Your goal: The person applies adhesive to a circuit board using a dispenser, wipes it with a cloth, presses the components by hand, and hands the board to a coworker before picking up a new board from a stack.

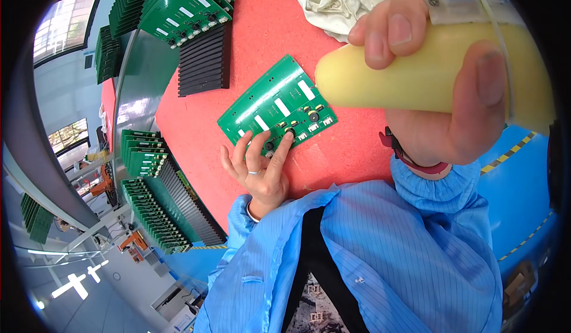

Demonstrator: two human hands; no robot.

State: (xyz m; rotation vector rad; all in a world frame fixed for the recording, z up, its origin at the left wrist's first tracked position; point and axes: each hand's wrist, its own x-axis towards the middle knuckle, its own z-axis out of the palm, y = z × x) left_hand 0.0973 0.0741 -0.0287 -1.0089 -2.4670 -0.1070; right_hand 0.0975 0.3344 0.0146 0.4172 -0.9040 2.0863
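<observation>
A green circuit board [262, 104] with white label strips and small mounted components lies on the red tabletop in front of me. My left hand [262, 175] rests at its near edge, fingers spread, with the index fingertip on a round black component. My right hand [437, 134] is raised close to the camera, fingers and thumb wrapped around a yellow round-ended tool [386, 83] with a clear plastic piece screwed onto it. The tool's rounded end overlaps the board's right corner in this view. Its exact kind does not show.
Green boards [187, 12] stand in a black slotted rack [205, 59] at the table's far left. More boards [151, 211] fill racks on the left. Crumpled whitish cloth [333, 3] lies at the far edge of the red table [339, 160]. Yellow-black tape [508, 153] marks the blue floor.
</observation>
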